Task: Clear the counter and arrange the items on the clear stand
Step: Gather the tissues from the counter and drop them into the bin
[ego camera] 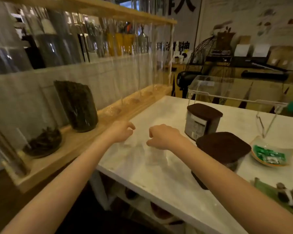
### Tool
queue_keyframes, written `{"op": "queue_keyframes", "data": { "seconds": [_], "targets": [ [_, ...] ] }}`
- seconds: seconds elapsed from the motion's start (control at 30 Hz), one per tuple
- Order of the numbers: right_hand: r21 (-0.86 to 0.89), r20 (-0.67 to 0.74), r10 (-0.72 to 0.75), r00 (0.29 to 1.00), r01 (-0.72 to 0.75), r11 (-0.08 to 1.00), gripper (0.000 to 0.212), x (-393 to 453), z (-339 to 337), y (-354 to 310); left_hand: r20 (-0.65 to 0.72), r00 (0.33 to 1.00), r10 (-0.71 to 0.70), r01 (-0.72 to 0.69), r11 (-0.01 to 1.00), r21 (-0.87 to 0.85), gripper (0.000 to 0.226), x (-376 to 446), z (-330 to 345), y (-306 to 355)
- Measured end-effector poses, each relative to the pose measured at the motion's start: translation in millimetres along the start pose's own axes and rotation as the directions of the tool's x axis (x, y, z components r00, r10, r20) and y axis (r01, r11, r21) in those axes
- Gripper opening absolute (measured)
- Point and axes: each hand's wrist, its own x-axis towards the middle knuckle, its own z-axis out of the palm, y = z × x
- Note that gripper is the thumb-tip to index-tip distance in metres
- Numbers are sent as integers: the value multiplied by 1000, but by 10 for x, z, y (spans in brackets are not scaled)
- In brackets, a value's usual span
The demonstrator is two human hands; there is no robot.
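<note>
- Two hands over the white surface (159,174) at middle frame, both empty: left hand (121,131) and right hand (162,137), each grip loosely curled, pinching nothing.
- Two brown-lidded jars on the surface at right: far jar (201,122), near jar (222,149), touching neither hand.
- Clear stand (235,92) at upper right, nothing on it.
- Green-filled dish (271,154) just beside near jar.
- Step in hand, probably: reaching for a first item.
- Next: right hand to near jar, wide grip around lid, then lift toward stand.
</note>
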Motion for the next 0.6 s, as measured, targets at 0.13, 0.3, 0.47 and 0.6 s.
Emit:
{"op": "queue_keyframes", "data": {
  "seconds": [0.13, 0.3, 0.47, 0.6],
  "targets": [
    [-60, 21, 58, 998, -57, 997, 28, -71, 227, 14, 2, 999, 39, -39, 999, 24, 33, -108, 256, -192],
    [-50, -111, 37, 993, -43, 998, 26, -148, 417, 27, -135, 989, 64, -63, 998, 17, 29, -217, 401, -261],
    [45, -244, -21, 969, 33, 998, 22, -306, 516, 38, -197, 978, 66, -68, 998, -6, 22, -348, 414, -198],
    [138, -360, -48, 932, 104, 985, 24, -614, 445, -30, -233, 970, 75, -94, 993, -71, 22, -588, 311, -2]
  ]
}}
